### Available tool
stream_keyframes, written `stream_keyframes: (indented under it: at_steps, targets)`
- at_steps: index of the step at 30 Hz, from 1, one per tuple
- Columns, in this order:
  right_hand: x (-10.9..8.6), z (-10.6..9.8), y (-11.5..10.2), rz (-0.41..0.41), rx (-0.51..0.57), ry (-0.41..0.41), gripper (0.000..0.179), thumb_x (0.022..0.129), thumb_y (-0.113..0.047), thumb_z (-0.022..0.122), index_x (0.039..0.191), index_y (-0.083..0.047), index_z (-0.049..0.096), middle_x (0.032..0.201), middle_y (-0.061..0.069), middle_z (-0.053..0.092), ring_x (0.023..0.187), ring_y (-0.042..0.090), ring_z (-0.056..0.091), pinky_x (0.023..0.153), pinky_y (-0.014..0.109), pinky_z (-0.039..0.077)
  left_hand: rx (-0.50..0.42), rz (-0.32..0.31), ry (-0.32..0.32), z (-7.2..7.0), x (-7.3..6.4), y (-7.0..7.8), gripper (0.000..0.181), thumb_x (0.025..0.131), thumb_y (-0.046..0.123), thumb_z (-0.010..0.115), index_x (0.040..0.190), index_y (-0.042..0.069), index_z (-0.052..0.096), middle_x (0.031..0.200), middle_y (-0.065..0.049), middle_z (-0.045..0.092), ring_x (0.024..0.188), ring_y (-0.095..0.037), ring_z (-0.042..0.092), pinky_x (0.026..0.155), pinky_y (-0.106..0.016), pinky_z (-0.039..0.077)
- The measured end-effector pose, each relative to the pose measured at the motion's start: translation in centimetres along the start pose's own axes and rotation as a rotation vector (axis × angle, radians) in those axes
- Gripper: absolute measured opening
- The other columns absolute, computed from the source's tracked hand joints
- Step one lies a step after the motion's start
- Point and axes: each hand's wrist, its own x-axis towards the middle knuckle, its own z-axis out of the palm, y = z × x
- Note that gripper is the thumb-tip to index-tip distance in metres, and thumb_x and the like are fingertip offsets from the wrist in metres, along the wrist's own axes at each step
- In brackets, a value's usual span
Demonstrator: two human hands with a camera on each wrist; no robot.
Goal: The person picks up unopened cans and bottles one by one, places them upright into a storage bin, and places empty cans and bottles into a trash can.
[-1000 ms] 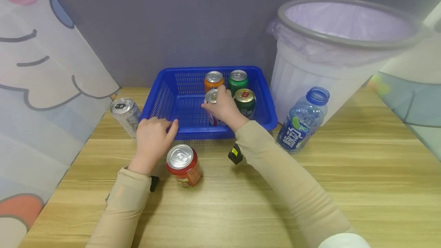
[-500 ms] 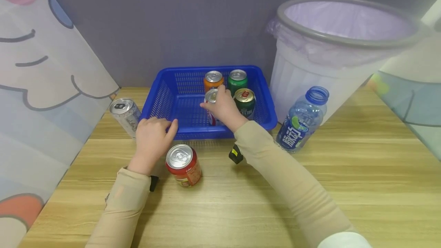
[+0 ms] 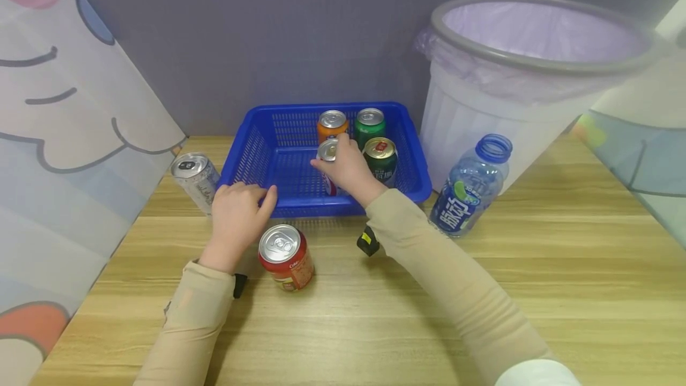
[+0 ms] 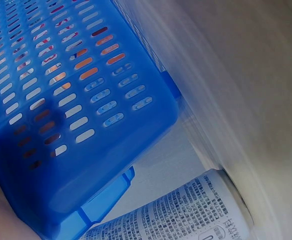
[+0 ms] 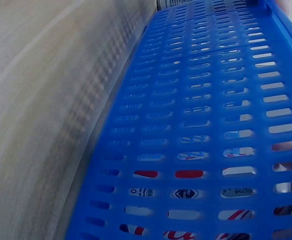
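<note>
My left hand point(image 3: 238, 210) lies over the front left corner of the blue basket point(image 3: 305, 204), its fingers bent over the rim and the thumb extended beside it. Inside the basket, my right hand point(image 3: 351, 168) holds a drink can point(image 3: 329, 149) near its silver top, thumb on the left. The can stands upright, its side partly hidden by the hand. Behind it is an orange can point(image 3: 333, 131). A green can point(image 3: 370, 128) and a dark green can with a gold lid point(image 3: 381, 165) stand to the right. Through the slots, the right wrist view shows red and white can print.
A red Coke can point(image 3: 288, 261) stands in front of the basket, near my left wrist. To the left is a silver-white can point(image 3: 198, 183). A blue plastic bottle point(image 3: 468, 189) stands at right, before a lined white bin point(image 3: 482, 100). A grey wall point(image 3: 268, 28) rises behind.
</note>
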Motion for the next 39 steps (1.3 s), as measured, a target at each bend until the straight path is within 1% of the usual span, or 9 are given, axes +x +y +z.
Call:
stream_keyframes:
  at_steps: [5, 8, 12, 15, 18, 22, 29, 36, 39]
  targets:
    - [0.0, -0.1, 0.0, -0.002, 0.002, 0.011, 0.074, 0.087, -0.037, 0.066, 0.137, 0.006, 0.03, 0.13, 0.027, 0.045, 0.12, 0.037, 0.051, 0.099, 0.044, 0.044, 0.0, -0.003, -0.003, -0.1, 0.0, 0.0, 0.045, 0.092, 0.031, 0.047, 0.063, 0.003, 0.068, 0.06, -0.011, 0.064, 0.06, -0.032, 0.057, 0.061, -0.043, 0.037]
    - [-0.1, -0.2, 0.0, -0.01, 0.004, 0.015, 0.075, 0.088, -0.036, 0.065, 0.138, 0.005, 0.029, 0.135, 0.027, 0.041, 0.123, 0.037, 0.048, 0.101, 0.043, 0.043, -0.002, -0.003, -0.001, -0.1, 0.0, 0.1, 0.044, 0.092, 0.031, 0.047, 0.064, 0.003, 0.068, 0.061, -0.011, 0.065, 0.061, -0.032, 0.057, 0.061, -0.043, 0.037]
    - [-0.3, -0.2, 0.1, -0.042, 0.004, 0.027, 0.073, 0.087, -0.033, 0.066, 0.139, 0.005, 0.03, 0.14, 0.027, 0.036, 0.127, 0.037, 0.044, 0.104, 0.044, 0.04, -0.004, 0.002, 0.003, -0.2, 0.0, 0.1, 0.043, 0.092, 0.03, 0.048, 0.065, 0.003, 0.069, 0.061, -0.011, 0.065, 0.061, -0.032, 0.058, 0.061, -0.043, 0.037]
    - [-0.4, -0.1, 0.2, -0.078, 0.004, 0.046, 0.068, 0.087, -0.029, 0.066, 0.137, 0.004, 0.034, 0.139, 0.025, 0.038, 0.126, 0.036, 0.044, 0.104, 0.043, 0.039, -0.004, 0.004, 0.004, -0.2, -0.1, 0.1, 0.043, 0.092, 0.03, 0.048, 0.065, 0.003, 0.069, 0.062, -0.011, 0.065, 0.061, -0.032, 0.058, 0.061, -0.042, 0.037]
    - [-0.5, -0.1, 0.2, -0.132, -0.007, 0.072, 0.063, 0.086, -0.025, 0.066, 0.134, 0.003, 0.038, 0.137, 0.023, 0.04, 0.126, 0.033, 0.044, 0.104, 0.041, 0.039, -0.003, 0.005, 0.004, -0.1, -0.1, 0.1, 0.043, 0.092, 0.03, 0.048, 0.065, 0.003, 0.069, 0.062, -0.011, 0.066, 0.061, -0.032, 0.058, 0.061, -0.043, 0.037]
    - [-0.6, -0.2, 0.1, -0.203, -0.032, 0.099, 0.06, 0.087, -0.022, 0.065, 0.134, 0.004, 0.039, 0.138, 0.022, 0.04, 0.128, 0.032, 0.042, 0.106, 0.039, 0.037, -0.002, 0.004, 0.003, -0.1, -0.1, 0.0, 0.043, 0.092, 0.03, 0.048, 0.066, 0.003, 0.069, 0.063, -0.011, 0.066, 0.061, -0.032, 0.058, 0.061, -0.043, 0.038]
    - [-0.9, -0.2, 0.0, -0.266, -0.027, 0.132, 0.056, 0.087, -0.018, 0.064, 0.134, 0.002, 0.042, 0.136, 0.02, 0.043, 0.126, 0.03, 0.044, 0.105, 0.039, 0.039, 0.003, -0.001, -0.005, -0.1, -0.1, 0.0, 0.044, 0.092, 0.031, 0.047, 0.066, 0.003, 0.069, 0.063, -0.011, 0.066, 0.062, -0.032, 0.058, 0.062, -0.043, 0.038]
    - [-1.2, -0.3, -0.1, -0.365, -0.023, 0.157, 0.04, 0.088, -0.019, 0.063, 0.123, -0.001, 0.053, 0.126, 0.015, 0.05, 0.119, 0.027, 0.049, 0.1, 0.037, 0.042, 0.005, 0.0, -0.004, 0.0, -0.1, 0.0, 0.044, 0.092, 0.031, 0.048, 0.066, 0.003, 0.069, 0.063, -0.011, 0.066, 0.061, -0.032, 0.058, 0.062, -0.043, 0.038]
    - [-1.5, -0.3, 0.0, -0.44, -0.024, 0.185, 0.032, 0.09, -0.02, 0.062, 0.116, -0.002, 0.059, 0.12, 0.014, 0.054, 0.115, 0.027, 0.052, 0.099, 0.036, 0.043, 0.006, 0.002, -0.003, -0.1, -0.1, 0.1, 0.044, 0.092, 0.031, 0.048, 0.066, 0.002, 0.069, 0.062, -0.011, 0.065, 0.061, -0.032, 0.058, 0.061, -0.043, 0.038]
